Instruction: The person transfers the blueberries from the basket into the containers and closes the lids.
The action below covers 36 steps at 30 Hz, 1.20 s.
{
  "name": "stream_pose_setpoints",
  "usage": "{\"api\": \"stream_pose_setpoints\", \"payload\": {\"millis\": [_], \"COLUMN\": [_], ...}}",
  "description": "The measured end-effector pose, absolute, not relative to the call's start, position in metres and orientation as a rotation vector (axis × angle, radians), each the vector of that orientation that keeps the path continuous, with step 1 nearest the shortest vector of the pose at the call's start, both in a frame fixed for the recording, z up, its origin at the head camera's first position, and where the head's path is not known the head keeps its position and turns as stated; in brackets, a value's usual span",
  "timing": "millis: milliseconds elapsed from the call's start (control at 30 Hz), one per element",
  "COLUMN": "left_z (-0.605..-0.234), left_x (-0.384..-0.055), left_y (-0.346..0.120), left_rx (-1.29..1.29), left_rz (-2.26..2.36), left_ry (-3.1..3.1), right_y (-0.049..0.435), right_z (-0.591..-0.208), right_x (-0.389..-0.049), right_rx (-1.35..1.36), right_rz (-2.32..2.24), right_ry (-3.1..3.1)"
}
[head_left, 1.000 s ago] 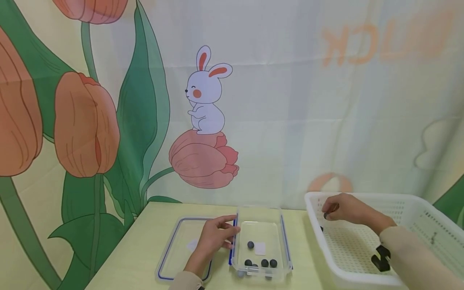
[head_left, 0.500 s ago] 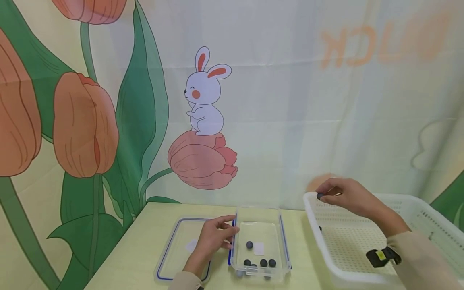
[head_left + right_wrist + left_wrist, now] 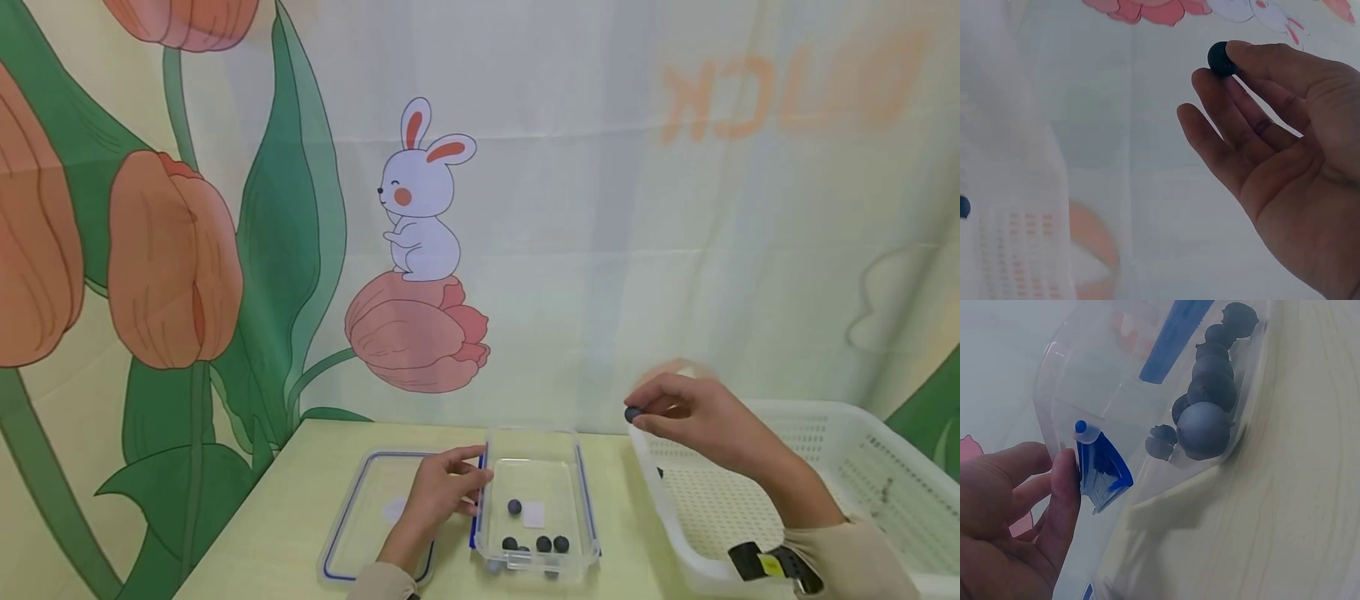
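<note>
My right hand (image 3: 697,417) pinches a blueberry (image 3: 633,414) between thumb and fingertips, above the left rim of a white plastic basket (image 3: 678,542). The right wrist view shows this dark berry (image 3: 1219,59) at the tips of the fingers. At the left side of a clear food container (image 3: 581,492), my left hand (image 3: 442,492) holds its edge, thumb against a blue latch (image 3: 1102,465). Several blueberries (image 3: 1207,428) lie in the container, mostly toward its near end. One more blueberry (image 3: 661,472) shows inside the basket by its left wall.
A clear lid (image 3: 348,517) with a blue seal lies on the table (image 3: 262,533), left of the container and partly behind the left hand. A printed curtain (image 3: 540,292) with tulips and a rabbit hangs behind the table.
The right hand has risen from inside the basket and moved left to its rim, carrying the blueberry. The left hand stays at the container.
</note>
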<state>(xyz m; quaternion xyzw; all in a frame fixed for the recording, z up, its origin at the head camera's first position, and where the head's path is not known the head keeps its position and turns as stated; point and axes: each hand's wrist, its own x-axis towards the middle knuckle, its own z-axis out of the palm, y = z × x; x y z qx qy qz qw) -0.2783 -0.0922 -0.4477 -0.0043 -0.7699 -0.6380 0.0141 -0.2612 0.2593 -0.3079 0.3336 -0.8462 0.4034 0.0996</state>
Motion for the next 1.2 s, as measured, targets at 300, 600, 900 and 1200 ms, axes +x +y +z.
{"api": "stream_pose_setpoints", "payload": {"millis": [300, 600, 900, 1200], "left_z": [-0.448, -0.449, -0.448, -0.448], "left_x": [-0.278, -0.278, -0.278, -0.278], "left_y": [-0.093, -0.093, -0.094, -0.093], "left_rx": [-0.009, -0.011, -0.016, -0.005], "left_rz": [-1.995, -1.988, -1.981, -1.986], "left_ry": [-2.401, -2.401, -2.404, -2.406], "right_y": [0.226, 0.193, 0.172, 0.165], "right_z": [-0.324, -0.359, -0.385, -0.400], "right_x": [-0.239, -0.233, -0.232, -0.233], "right_rx": [0.991, 1.254, 1.238, 1.253], "right_rz": [1.297, 1.400, 1.516, 1.496], "right_ry": [-2.607, -2.533, -2.699, -2.743]}}
